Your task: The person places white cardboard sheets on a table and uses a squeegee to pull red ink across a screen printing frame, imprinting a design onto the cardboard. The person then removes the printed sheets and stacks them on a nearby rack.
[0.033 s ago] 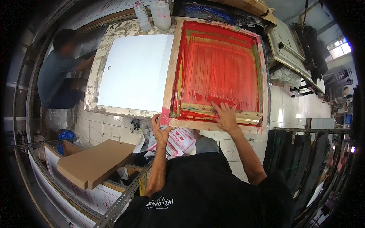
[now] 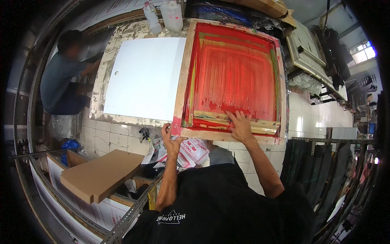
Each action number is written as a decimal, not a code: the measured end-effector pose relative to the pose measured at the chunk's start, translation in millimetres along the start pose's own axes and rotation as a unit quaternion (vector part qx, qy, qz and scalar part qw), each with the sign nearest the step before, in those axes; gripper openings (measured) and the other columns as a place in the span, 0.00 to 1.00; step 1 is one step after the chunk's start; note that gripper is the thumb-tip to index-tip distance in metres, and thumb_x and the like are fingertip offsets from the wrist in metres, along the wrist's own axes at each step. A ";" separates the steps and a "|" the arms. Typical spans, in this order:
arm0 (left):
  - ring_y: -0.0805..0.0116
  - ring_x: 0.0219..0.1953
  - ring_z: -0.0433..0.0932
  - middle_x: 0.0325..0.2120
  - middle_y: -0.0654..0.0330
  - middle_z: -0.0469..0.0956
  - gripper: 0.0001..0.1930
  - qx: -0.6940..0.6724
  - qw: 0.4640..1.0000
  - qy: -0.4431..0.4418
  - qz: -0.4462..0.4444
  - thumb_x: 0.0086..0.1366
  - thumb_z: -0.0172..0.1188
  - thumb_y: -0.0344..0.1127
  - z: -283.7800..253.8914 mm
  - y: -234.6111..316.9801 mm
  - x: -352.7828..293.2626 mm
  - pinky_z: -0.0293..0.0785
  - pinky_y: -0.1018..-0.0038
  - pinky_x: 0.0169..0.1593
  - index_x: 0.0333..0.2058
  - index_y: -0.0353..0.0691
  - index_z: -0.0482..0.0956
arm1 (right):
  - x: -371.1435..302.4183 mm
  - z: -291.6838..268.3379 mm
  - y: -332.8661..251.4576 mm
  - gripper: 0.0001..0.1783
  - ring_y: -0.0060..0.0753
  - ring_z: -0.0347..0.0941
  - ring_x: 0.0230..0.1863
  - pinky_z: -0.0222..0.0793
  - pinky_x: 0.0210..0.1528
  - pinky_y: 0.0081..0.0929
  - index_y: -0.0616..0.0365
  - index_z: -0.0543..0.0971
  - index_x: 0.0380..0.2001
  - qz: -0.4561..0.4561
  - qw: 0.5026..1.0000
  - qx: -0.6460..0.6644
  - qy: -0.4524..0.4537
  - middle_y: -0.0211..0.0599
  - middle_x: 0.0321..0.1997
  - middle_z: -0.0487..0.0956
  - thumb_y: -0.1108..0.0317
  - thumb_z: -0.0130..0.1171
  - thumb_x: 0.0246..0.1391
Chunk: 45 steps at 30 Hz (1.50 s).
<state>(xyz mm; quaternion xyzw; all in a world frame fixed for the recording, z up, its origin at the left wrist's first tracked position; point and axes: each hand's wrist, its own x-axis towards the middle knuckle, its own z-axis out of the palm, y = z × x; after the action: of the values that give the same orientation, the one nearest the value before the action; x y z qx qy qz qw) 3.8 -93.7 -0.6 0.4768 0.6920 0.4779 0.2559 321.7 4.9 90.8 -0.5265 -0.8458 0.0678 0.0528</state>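
A wooden-framed printing screen (image 2: 178, 97), its mesh coated in wet red ink, fills the right half of the work table. Along its near side lies a squeegee (image 2: 264, 125) with a wooden handle smeared with ink. My right hand (image 2: 242, 129) is closed over the squeegee's handle, the fingers reaching across onto the red area. At the screen's near-left corner, my left hand (image 2: 172, 140) grips the frame, fingers up along the left side and thumb against the near edge. Left of the screen, a white sheet (image 2: 144, 77) with a small round hole lies flat on the table.
The worn table (image 2: 106, 73) holds two translucent plastic bottles (image 2: 172, 16) at the back. Another person (image 2: 63, 81) crouches at the left. A brown cardboard piece (image 2: 103, 173) rests on a metal rack at lower left. Printed plastic bags (image 2: 194, 151) lie below the table edge.
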 end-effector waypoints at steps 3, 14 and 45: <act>0.50 0.60 0.67 0.58 0.52 0.68 0.48 -0.010 1.000 0.006 0.003 0.29 0.84 0.32 2.1 -7.5 -1.2 0.65 0.60 0.62 0.57 0.43 0.79 | 23.6 16.9 17.3 0.44 0.50 0.67 0.55 0.59 0.52 0.60 0.44 0.71 0.64 0.022 0.998 0.054 0.036 0.43 0.51 0.71 0.70 0.64 0.36; 0.55 0.57 0.69 0.60 0.52 0.67 0.44 0.010 0.999 -0.004 -0.052 0.38 0.83 0.39 -3.2 0.0 -4.3 0.67 0.63 0.60 0.59 0.44 0.79 | 248.0 34.9 149.5 0.42 0.63 0.61 0.69 0.50 0.64 0.76 0.39 0.71 0.65 0.010 0.989 -0.002 0.148 0.48 0.61 0.73 0.61 0.66 0.40; 0.66 0.44 0.77 0.40 0.59 0.81 0.30 -0.176 0.982 0.037 -0.063 0.40 0.74 0.19 -33.4 118.7 16.7 0.71 0.70 0.53 0.48 0.31 0.82 | 109.2 -90.4 48.9 0.26 0.54 0.78 0.32 0.75 0.34 0.52 0.33 0.81 0.55 -0.040 0.984 0.072 0.156 0.48 0.30 0.78 0.67 0.64 0.52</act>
<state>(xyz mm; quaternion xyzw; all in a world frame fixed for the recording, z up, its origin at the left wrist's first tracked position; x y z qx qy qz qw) 19.1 -82.0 122.3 0.3617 0.6350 0.5924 0.3392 331.4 129.6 173.5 -0.4913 -0.8404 0.0438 0.2246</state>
